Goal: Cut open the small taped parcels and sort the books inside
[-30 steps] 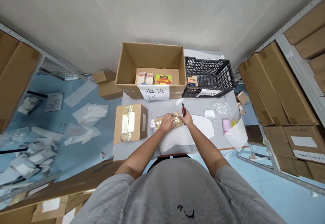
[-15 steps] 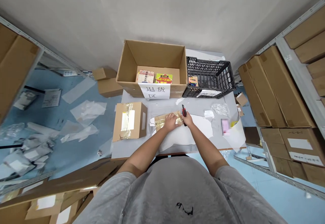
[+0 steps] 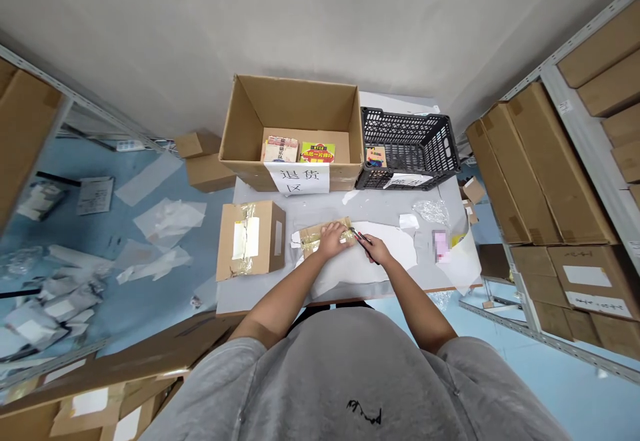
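A small taped cardboard box (image 3: 311,234) lies on white paper (image 3: 395,248) on the table. My left hand (image 3: 334,240) rests over the box, its fingers bent across the top and pressing on it. In my right hand (image 3: 377,250) is a red and black box cutter (image 3: 362,237), its tip against the right end of the box. Part of the small box is hidden beneath my left hand. To the left stands a larger taped carton (image 3: 275,241) with a white label.
Behind, an open cardboard box (image 3: 340,176) with a paper sign holds two colourful packages. Beside it, a black plastic crate (image 3: 430,178) contains one small box. Bubble wrap (image 3: 431,212) lies at the right, and shelves of cartons (image 3: 535,168) flank the table.
The box cutter has tilted from nearly upright to slanting left, and its tip has come to the small box's right end. My right hand has moved slightly right and down.
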Motion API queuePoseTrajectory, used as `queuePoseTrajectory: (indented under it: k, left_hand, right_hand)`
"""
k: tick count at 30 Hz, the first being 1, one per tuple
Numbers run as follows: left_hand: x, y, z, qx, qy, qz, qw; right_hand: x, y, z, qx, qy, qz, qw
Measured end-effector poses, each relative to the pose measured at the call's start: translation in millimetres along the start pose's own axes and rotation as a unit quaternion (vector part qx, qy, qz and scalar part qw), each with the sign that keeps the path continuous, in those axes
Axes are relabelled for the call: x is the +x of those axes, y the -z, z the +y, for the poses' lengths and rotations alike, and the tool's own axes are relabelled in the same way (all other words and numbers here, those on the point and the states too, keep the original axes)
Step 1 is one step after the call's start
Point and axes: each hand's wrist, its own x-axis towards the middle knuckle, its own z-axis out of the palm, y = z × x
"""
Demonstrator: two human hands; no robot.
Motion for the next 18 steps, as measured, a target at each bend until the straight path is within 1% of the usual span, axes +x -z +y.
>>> queuePoseTrajectory:
  k: [5,8,10,12,15,18]
  left_hand:
    - [-2,3.1,3,0.009,-0.022,-0.005,1.000]
    - [-3,6.2,6,0.029,-0.025,-0.002,0.999]
    - [-8,7.8,7,0.043,-0.015,0.018,0.999]
    - [-19,7.7,5,0.059,-0.003,0.044,0.997]
    - [-45,4.6,-3,0.087,0.032,0.074,0.993]
    - [-72,1.9,-15,0.104,0.074,0.086,0.988]
  right_hand:
    - [-9,2,-2,-0.042,-0.003,-0.029,0.999]
    - [-10,2,-6,-0.038,-0.011,-0.013,0.999]
    - [-13,4,-6,-0.028,-0.026,-0.006,0.999]
    - [-17,9,-3,-0.019,-0.037,0.007,0.999]
    - [-16,16,-2,-0.025,-0.021,0.051,0.998]
    - [6,14,-19,-0.086,0.029,0.095,0.991]
